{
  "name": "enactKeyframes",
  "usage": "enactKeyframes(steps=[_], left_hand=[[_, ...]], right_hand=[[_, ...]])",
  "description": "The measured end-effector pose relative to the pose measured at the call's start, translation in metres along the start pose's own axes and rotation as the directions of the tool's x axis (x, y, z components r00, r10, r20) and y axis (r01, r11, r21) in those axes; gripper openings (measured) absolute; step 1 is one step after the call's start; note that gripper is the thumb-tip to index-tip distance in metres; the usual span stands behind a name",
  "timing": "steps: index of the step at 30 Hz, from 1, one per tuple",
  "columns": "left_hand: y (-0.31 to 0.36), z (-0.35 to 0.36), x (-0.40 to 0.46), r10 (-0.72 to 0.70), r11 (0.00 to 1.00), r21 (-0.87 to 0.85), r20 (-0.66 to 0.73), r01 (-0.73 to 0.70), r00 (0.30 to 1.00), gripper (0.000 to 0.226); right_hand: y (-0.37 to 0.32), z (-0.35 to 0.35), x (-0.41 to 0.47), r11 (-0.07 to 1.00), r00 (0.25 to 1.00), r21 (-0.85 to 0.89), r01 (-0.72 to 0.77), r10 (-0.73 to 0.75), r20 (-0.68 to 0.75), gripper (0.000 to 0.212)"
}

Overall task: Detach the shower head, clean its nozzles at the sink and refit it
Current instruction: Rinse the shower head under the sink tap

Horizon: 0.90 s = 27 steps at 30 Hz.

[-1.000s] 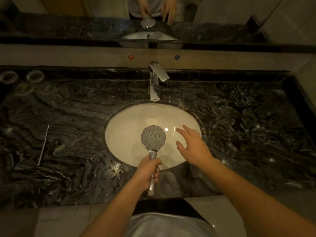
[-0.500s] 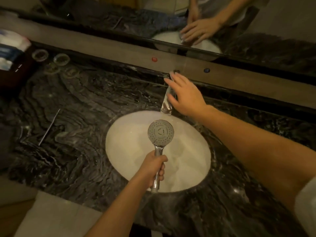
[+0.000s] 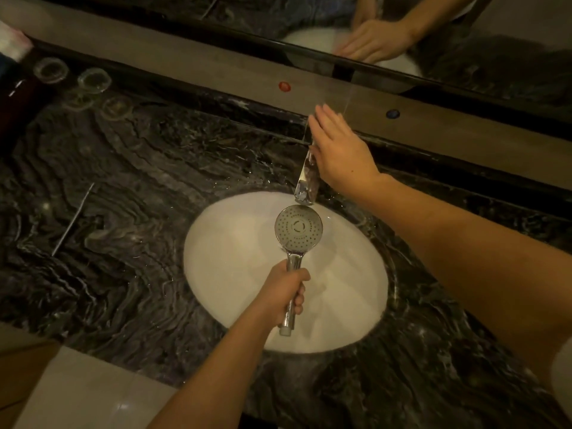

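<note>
- The dark marbled countertop (image 3: 130, 236) is filling most of the frame, running from the left edge to the lower right corner.
- The white oval sink (image 3: 235, 274) is sitting sunk into it, a little right of the frame's centre.
- A mirror (image 3: 495, 51) is running along the top edge, showing a reflection of my reaching hand.
- My right hand (image 3: 339, 151) is lying flat on the tap lever in the upper middle, fingers straight and pressed together, pointing toward the top of the frame.
- My left hand (image 3: 286, 287) is curling around the chrome handle of the shower head (image 3: 297, 227), low in the centre; I am holding it over the basin with the nozzle face turned up, just under the spout.
- The chrome tap (image 3: 305, 178) is slanting down over the sink's upper rim, its lever hidden beneath my right palm.
- Several clear glass dishes (image 3: 93, 80) are sitting in the upper left.
- A thin metal rod (image 3: 72, 219) is lying on the counter at the left.
</note>
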<state>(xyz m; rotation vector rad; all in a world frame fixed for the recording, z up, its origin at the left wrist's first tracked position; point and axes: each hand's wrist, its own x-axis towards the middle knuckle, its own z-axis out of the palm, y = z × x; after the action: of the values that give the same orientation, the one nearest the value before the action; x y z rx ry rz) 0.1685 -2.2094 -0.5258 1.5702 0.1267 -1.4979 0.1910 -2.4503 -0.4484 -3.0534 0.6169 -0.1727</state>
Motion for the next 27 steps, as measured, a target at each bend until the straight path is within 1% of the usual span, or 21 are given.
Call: enactKeyframes(steps=[6,11,15,18,23,27], left_hand=[[0.01,0.002,0.006,-0.006,1.0,0.003,-0.001,0.006,1.0,0.014],[0.016,0.001,0.011,0.007,1.0,0.005,0.002,-0.007,1.0,0.014],[0.017,0.0,0.014,0.005,1.0,0.015,0.008,-0.005,1.0,0.014],[0.017,-0.002,0.016,0.001,1.0,0.013,0.004,-0.001,1.0,0.014],[0.018,-0.004,0.022,0.005,1.0,0.003,0.0,-0.005,1.0,0.013],[0.021,0.0,0.026,-0.005,0.999,-0.04,0.003,0.005,1.0,0.011]], right_hand=[[0.004,-0.004,0.008,0.999,1.0,0.034,0.004,-0.004,0.009,0.053],[0.008,-0.009,0.014,0.999,0.999,0.053,0.009,-0.011,0.052,0.053],[0.01,-0.014,0.019,0.996,0.996,0.084,-0.012,0.004,0.087,0.049],[0.012,-0.019,0.023,0.996,0.991,0.091,-0.012,-0.001,0.134,0.049],[0.013,-0.023,0.027,0.996,0.985,0.088,-0.008,-0.007,0.172,0.05],[0.013,-0.024,0.026,0.996,0.982,0.084,-0.015,-0.001,0.191,0.057]])
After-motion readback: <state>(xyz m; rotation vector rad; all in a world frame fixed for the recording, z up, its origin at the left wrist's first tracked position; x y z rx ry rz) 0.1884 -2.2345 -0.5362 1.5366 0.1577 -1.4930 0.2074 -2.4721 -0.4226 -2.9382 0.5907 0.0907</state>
